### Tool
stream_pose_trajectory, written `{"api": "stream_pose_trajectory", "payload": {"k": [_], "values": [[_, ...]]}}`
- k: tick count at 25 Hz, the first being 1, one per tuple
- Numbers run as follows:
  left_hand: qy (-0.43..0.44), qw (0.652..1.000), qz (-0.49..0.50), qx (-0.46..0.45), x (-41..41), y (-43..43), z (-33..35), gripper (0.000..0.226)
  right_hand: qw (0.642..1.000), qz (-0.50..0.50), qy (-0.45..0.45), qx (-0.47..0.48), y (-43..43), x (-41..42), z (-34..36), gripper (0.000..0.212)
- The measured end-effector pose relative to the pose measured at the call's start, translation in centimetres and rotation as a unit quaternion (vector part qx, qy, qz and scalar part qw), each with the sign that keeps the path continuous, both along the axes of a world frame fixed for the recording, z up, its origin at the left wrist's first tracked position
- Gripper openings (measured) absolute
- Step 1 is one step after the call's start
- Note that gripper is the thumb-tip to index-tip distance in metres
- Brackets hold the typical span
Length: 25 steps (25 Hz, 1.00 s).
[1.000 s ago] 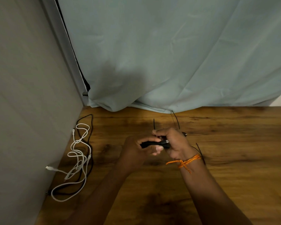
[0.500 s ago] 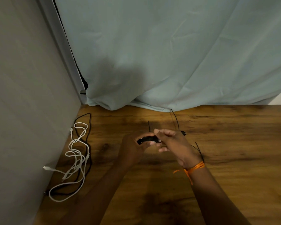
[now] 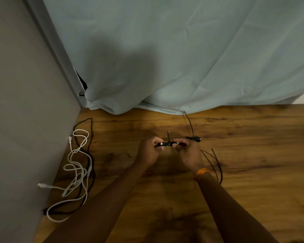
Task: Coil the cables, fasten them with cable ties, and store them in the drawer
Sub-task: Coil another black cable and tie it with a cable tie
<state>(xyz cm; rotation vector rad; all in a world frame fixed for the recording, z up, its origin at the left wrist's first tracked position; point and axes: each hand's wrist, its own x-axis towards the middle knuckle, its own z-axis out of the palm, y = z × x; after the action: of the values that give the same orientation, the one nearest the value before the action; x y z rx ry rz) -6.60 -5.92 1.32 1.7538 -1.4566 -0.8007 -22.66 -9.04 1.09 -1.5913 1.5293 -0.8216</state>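
Both hands grip 1 item. The left hand (image 3: 148,151) pinches the left end of a short black cable bundle (image 3: 162,144) between thumb and curled fingers, and the right hand (image 3: 189,154) pinches the right end in the same way. The bundle lies level between the 2 hands, held just above the wooden table (image 3: 253,155), roughly at its centre. A thin black cable tie (image 3: 168,135) stands up from the middle of the bundle; it appears to be wrapped round the bundle, though motion blur leaves the fastening unclear.

Nearest the camera, 2 bare forearms reach in from the lower edge. An orange thread band (image 3: 201,171) sits on the right wrist. Just beside that wrist, on its right, several loose black ties (image 3: 217,165) lie on the wood in shallow curves; the exact count cannot be read.

Along the left edge of the table, well apart from the hands, a white cable (image 3: 79,165) lies uncoiled in loose tangled loops, with 1 plug end reaching toward the wall (image 3: 25,102). A black cable (image 3: 91,137) runs under and around it, also uncoiled, close against the wall.

Just beyond the right hand, a small black connector (image 3: 195,138) rests on the table, and a thin black lead (image 3: 189,122) rises from that area toward the hem of the curtain.

At the far side, a pale blue curtain (image 3: 182,58) hangs down to the table's back edge and fills the upper view.
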Motion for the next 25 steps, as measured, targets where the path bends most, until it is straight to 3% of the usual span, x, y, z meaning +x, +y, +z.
{"api": "stream_pose_trajectory", "payload": {"k": [3, 7, 11, 15, 17, 22, 25], "values": [[0.004, 1.000, -0.014, 0.019, -0.2, -1.6, -1.2, 0.025, 0.994, 0.033, 0.091, -0.056, -1.9, 0.1, -1.2, 0.020], [0.013, 0.999, -0.022, 0.035, -0.9, -3.2, -2.3, 0.032, 0.946, 0.075, 0.302, -0.096, -3.3, -0.1, -2.6, 0.031], [-0.006, 0.995, -0.065, 0.072, -1.6, -3.4, -2.4, 0.045, 0.927, 0.089, 0.341, -0.131, -4.2, -0.1, -2.5, 0.031], [-0.045, 0.987, -0.113, 0.105, -1.8, -3.5, -2.5, 0.053, 0.882, 0.126, 0.434, -0.135, -4.7, 0.0, -2.2, 0.030], [-0.060, 0.986, -0.123, 0.099, -1.7, -3.3, -2.5, 0.055, 0.881, 0.120, 0.442, -0.123, -4.3, 0.2, -2.1, 0.041], [-0.051, 0.991, -0.092, 0.088, -0.7, -1.2, -2.5, 0.057, 0.897, 0.042, 0.394, -0.195, -0.7, 1.8, -1.8, 0.031], [-0.071, 0.995, -0.038, 0.056, 0.3, 1.2, -2.4, 0.049, 0.922, 0.071, 0.313, -0.218, 2.2, 3.7, -2.6, 0.022]]}}
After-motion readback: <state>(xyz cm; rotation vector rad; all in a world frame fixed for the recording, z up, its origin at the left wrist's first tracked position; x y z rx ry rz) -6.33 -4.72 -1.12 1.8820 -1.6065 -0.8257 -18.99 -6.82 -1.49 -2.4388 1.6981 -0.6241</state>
